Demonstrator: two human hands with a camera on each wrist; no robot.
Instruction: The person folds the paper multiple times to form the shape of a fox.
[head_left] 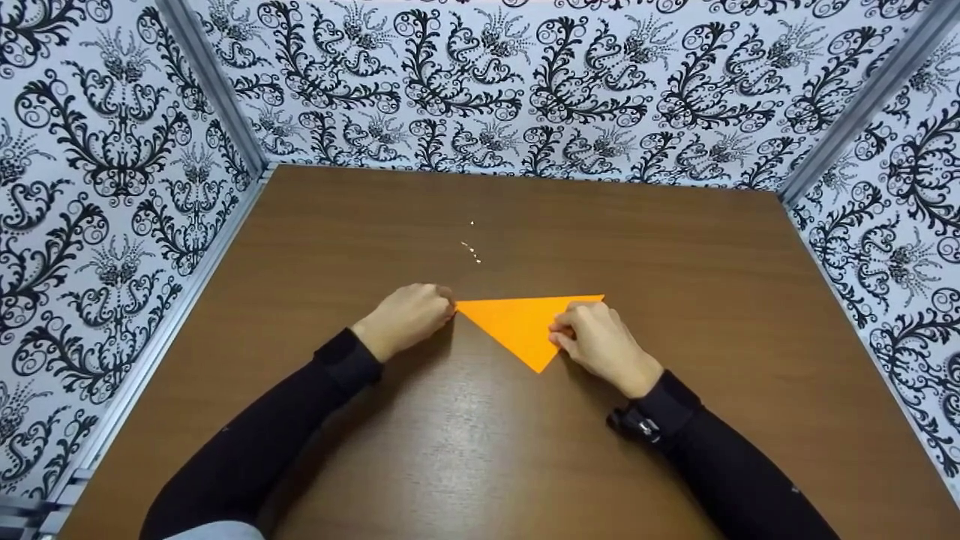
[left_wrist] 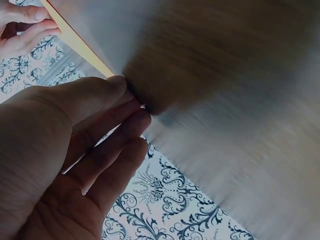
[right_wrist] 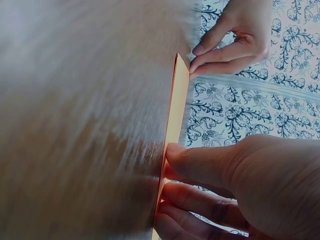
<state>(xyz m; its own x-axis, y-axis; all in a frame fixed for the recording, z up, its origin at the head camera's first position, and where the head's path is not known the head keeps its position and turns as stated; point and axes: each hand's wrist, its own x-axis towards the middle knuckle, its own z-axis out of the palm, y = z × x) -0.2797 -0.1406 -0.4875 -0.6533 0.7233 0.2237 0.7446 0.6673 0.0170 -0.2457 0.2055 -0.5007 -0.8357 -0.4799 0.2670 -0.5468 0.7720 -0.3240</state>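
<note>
An orange sheet of paper (head_left: 514, 326), folded into a triangle, lies over the wooden table with its long edge away from me and one corner toward me. My left hand (head_left: 412, 315) pinches its left corner; in the left wrist view the thumb (left_wrist: 107, 95) presses there against the fingertips. On the right slanting side, my right hand (head_left: 604, 341) grips the paper between thumb and curled fingers, hiding part of that edge. The right wrist view shows the paper (right_wrist: 176, 107) nearly edge-on, its layers close together, with the right thumb (right_wrist: 187, 156) against it.
The brown wooden table (head_left: 360, 225) is bordered by patterned black-and-white walls (head_left: 480, 90) at the back and both sides. Grey metal posts (head_left: 214, 82) stand at the back corners. Small bright specks (head_left: 471, 251) show on the tabletop beyond the paper.
</note>
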